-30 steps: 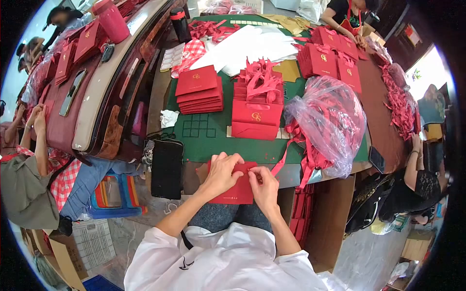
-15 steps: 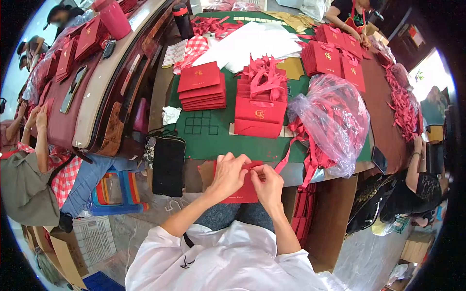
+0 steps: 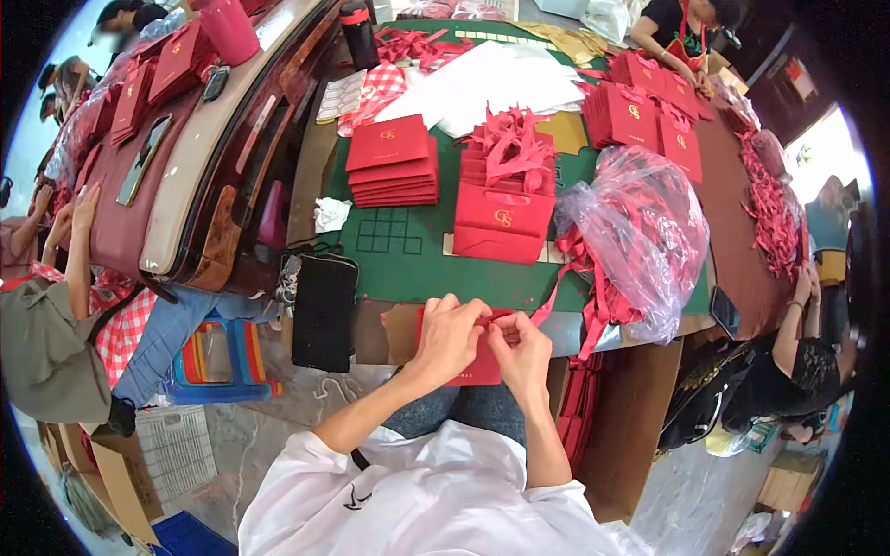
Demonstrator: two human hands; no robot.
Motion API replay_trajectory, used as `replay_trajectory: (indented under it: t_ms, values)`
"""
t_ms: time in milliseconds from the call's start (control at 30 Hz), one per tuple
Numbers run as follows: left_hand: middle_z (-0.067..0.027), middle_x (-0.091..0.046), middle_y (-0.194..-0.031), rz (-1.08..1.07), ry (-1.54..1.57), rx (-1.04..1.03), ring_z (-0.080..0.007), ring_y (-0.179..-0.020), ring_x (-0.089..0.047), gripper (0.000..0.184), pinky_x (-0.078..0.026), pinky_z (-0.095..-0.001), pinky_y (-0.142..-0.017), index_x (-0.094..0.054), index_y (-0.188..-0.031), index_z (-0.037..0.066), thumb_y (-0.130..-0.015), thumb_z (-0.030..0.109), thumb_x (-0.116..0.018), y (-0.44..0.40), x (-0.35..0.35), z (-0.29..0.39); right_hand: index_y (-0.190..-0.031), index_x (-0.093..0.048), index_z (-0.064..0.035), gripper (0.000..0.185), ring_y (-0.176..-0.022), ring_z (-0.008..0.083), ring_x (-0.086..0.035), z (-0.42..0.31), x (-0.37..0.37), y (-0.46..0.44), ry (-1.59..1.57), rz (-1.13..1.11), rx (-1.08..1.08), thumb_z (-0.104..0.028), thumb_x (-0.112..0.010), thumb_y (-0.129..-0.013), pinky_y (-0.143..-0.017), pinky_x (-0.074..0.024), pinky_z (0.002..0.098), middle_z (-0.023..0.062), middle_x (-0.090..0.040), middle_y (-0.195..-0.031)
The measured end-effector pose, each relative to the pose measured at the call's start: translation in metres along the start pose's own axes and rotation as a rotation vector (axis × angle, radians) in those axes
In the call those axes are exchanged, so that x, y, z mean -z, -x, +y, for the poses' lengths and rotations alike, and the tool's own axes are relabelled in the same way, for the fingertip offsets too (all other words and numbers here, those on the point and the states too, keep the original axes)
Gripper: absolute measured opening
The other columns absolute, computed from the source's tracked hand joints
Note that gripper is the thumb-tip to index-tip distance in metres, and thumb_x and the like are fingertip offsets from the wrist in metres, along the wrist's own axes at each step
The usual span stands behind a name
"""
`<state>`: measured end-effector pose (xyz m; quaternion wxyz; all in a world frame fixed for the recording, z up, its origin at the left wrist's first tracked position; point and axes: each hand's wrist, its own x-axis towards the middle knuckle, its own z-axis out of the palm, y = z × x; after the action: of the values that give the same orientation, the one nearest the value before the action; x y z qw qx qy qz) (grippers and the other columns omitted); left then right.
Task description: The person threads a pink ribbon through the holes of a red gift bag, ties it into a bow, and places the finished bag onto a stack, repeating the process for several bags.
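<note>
Ribbons spill from plastic bag near right hand.

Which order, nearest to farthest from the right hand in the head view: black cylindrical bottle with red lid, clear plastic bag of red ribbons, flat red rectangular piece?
1. Flat red rectangular piece: right at the right hand.
2. Clear plastic bag of red ribbons: ahead, to the right.
3. Black cylindrical bottle with red lid: far ahead, to the left.

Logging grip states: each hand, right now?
Left hand: closed, holding red bag.
Right hand: closed in a pinch at the bag; item too small to tell.
</note>
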<state>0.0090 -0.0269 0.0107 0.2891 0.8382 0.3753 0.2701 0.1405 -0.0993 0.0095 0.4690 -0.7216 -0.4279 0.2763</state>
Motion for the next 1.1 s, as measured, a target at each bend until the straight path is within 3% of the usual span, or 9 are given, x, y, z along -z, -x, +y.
replay_trajectory:
  t_ms: [167, 267, 467, 567, 800, 1100]
  values:
    - [-0.0047, -0.071, -0.091, -0.028, 0.001, 0.034, -0.0258, -0.084, -0.057, 0.026, -0.039, -0.0403, -0.082, -0.065, -0.102, 0.01, -0.077, 0.003, -0.07, 0.0, 0.0, -0.006, -0.087, -0.066, 0.0005, 0.009, -0.069, 0.0191, -0.071, -0.004, 0.0, -0.001, 0.045, -0.015, 0.014, -0.007, -0.07, -0.086, -0.065, -0.0557, 0.0318, 0.0125, -0.071, -0.077]
    - [-0.0046, -0.071, -0.09, -0.023, 0.003, 0.019, -0.0259, -0.084, -0.057, 0.026, -0.039, -0.0404, -0.081, -0.065, -0.102, 0.01, -0.076, 0.003, -0.07, -0.001, 0.005, -0.005, -0.09, -0.066, 0.002, 0.008, -0.069, 0.0122, -0.069, -0.003, 0.003, -0.002, 0.025, -0.061, 0.061, -0.005, -0.07, -0.087, -0.064, -0.0548, 0.0283, 0.0092, -0.071, -0.077]
    - [-0.0051, -0.071, -0.089, -0.049, -0.042, 0.036, -0.0264, -0.083, -0.058, 0.024, -0.038, -0.0405, -0.081, -0.066, -0.099, 0.01, -0.076, 0.002, -0.069, -0.001, 0.002, -0.001, -0.089, -0.066, 0.0003, 0.007, -0.07, 0.0153, -0.07, -0.002, 0.002, -0.001, 0.164, -0.03, 0.18, -0.004, -0.071, -0.085, -0.063, -0.0549, 0.0286, 0.0094, -0.07, -0.08]
    - [-0.0051, -0.07, -0.087, -0.013, -0.069, 0.025, -0.0264, -0.082, -0.057, 0.023, -0.038, -0.0404, -0.08, -0.066, -0.098, 0.01, -0.076, 0.003, -0.069, -0.001, 0.002, 0.002, -0.089, -0.065, 0.0, 0.008, -0.073, 0.0226, -0.071, -0.005, 0.004, -0.003, 0.14, -0.064, 0.158, -0.003, -0.07, -0.084, -0.064, -0.0561, 0.0333, 0.0124, -0.069, -0.084]
    - [-0.0063, -0.067, -0.081, -0.007, -0.003, 0.026, -0.0264, -0.081, -0.057, 0.022, -0.038, -0.0398, -0.078, -0.066, -0.096, 0.01, -0.076, 0.002, -0.069, 0.0, 0.002, -0.003, -0.091, -0.066, 0.0001, 0.008, -0.071, 0.0182, -0.071, 0.006, 0.004, -0.005, -0.096, -0.151, -0.001, -0.005, -0.069, -0.085, -0.064, -0.0555, 0.0315, 0.0116, -0.07, -0.08]
    - [-0.0052, -0.068, -0.087, 0.024, -0.046, -0.055, -0.0268, -0.08, -0.057, 0.023, -0.039, -0.0404, -0.079, -0.066, -0.097, 0.009, -0.076, 0.001, -0.069, 0.004, 0.001, 0.007, -0.09, -0.066, 0.0021, 0.008, -0.069, 0.0185, -0.071, -0.002, 0.001, 0.001, 0.224, -0.067, 0.104, -0.004, -0.069, -0.085, -0.065, -0.056, 0.0299, 0.0114, -0.071, -0.078]
